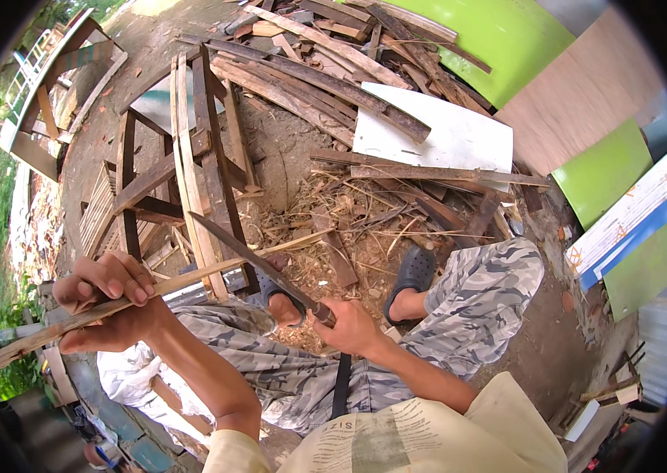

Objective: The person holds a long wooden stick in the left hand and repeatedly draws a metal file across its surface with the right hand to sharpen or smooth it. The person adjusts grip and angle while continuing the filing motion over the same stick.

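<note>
My left hand point(117, 303) is closed around a long, thin strip of wood point(199, 273), fingers over the top and thumb beneath. The strip slants from the lower left up toward the middle, its far end frayed and narrow. In my right hand point(353, 327) is the handle of a machete point(227, 238), its dark blade pointing up and left. The blade crosses the strip beyond my left hand; whether they touch I cannot tell. Wood shavings point(317, 268) litter the ground between my feet.
A dark wooden frame point(211, 142) stands just ahead, with pale strips point(183, 158) leaning on it. Beyond lies a pile of old boards point(294, 87) beside a white sheet point(436, 134). Green panels point(507, 47) and a plywood sheet point(577, 87) are at right. My feet wear dark clogs point(414, 272).
</note>
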Motion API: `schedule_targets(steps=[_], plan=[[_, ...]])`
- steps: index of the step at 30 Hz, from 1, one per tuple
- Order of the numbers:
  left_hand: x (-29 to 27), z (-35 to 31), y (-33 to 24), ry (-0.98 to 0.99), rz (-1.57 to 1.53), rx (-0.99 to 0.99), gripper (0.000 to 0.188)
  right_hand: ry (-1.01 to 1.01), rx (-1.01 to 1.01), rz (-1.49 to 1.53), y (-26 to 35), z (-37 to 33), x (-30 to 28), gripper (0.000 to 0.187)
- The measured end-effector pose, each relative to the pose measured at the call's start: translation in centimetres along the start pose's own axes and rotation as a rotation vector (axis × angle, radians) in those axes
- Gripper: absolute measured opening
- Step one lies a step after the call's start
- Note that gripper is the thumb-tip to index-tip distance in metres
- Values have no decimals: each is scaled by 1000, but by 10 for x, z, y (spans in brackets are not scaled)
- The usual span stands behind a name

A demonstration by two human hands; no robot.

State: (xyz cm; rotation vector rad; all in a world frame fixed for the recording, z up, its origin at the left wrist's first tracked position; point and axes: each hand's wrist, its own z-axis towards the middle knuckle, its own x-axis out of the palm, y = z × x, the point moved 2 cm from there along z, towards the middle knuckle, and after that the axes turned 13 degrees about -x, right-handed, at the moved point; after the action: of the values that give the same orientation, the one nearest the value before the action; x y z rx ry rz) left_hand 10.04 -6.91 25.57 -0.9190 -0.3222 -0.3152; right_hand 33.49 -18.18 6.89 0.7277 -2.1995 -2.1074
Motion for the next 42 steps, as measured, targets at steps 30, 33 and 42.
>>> schedule_targets(steps=[30,33,42], plan=[[-15,6,-1,16,61,-52,53,32,189,8,-46,28,14,28],[-20,2,-2,49,56,-49,53,58,129,-37,-1,31,0,28],[-9,4,0,101,33,-32,50,86,226,-50,-36,41,2,29]])
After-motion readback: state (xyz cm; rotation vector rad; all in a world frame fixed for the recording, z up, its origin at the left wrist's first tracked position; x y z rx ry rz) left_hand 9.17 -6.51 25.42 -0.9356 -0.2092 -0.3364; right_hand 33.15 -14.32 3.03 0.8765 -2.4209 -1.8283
